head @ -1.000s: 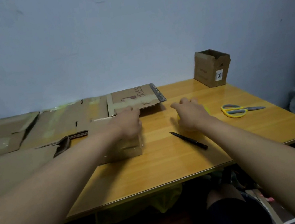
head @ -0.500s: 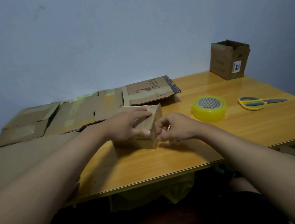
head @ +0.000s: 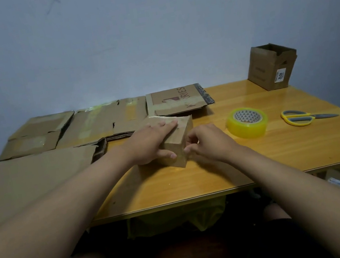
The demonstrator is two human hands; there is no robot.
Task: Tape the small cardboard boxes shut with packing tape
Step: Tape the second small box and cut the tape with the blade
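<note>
Hands on the small box

The left hand (head: 151, 142) holds the small box (head: 176, 141); the right hand (head: 206, 143) pinches at its end, nearest the tape roll (head: 246, 122).

The counter (head: 259, 159) looks like wood with an orange, glossy finish that throws back soft light toward its far right. The small box (head: 177, 143) near the middle is matt brown cardboard. The flattened sheets (head: 100, 120) at the far left are the same dull cardboard, patched with shiny strips of tape. The tape roll (head: 247, 126) is glossy, see-through yellow plastic. The scissors (head: 304, 116) have smooth yellow plastic handles and grey metal blades. The far open box (head: 271, 66) is matt cardboard with a white paper label.
</note>
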